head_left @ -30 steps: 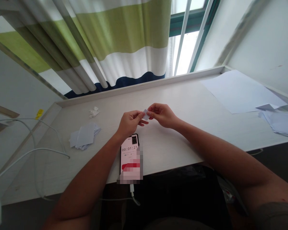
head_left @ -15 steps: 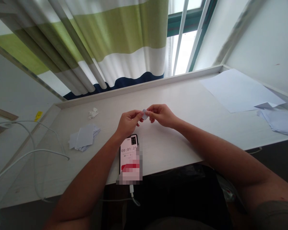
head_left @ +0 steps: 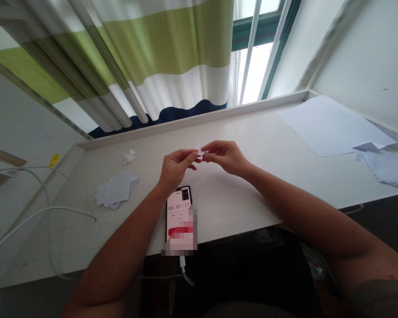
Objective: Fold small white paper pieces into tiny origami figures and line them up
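Observation:
A small white piece of paper is pinched between both my hands above the middle of the white desk. My left hand grips its left end with thumb and fingers closed. My right hand grips its right end the same way. The piece looks folded and lies nearly flat. Just below my left wrist a phone lies on the desk, showing a running timer.
A small stack of cut white paper pieces lies at the left, with a crumpled scrap behind it. Large white sheets and folded papers cover the right end. White cables loop at the left. A striped curtain hangs behind.
Both hands have lifted slightly and the small paper has turned from facing me to lying nearly flat between the fingertips.

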